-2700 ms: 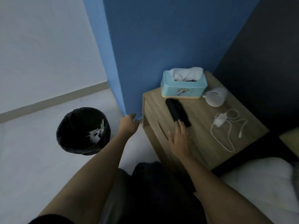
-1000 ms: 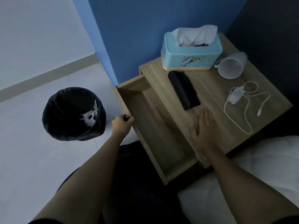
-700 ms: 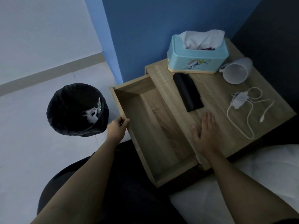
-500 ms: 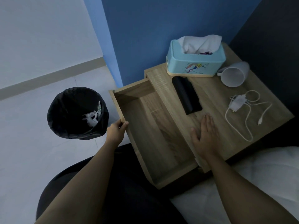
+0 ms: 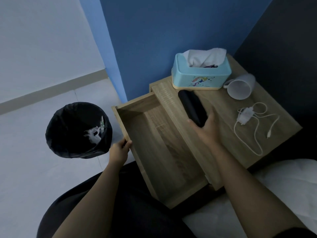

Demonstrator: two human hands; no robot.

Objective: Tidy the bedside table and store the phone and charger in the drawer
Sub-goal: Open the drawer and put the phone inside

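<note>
Matt wood-grain bedside table (image 5: 228, 107) and drawer (image 5: 164, 152), smooth plastic tissue box (image 5: 202, 78), translucent plastic cup (image 5: 240, 87).

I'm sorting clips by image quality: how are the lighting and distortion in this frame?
Head view: dim, bluish, no glare; the black phone under the right hand shows little detail; the wide lens bends the wall edges; the white charger and open drawer stay legible.
</note>
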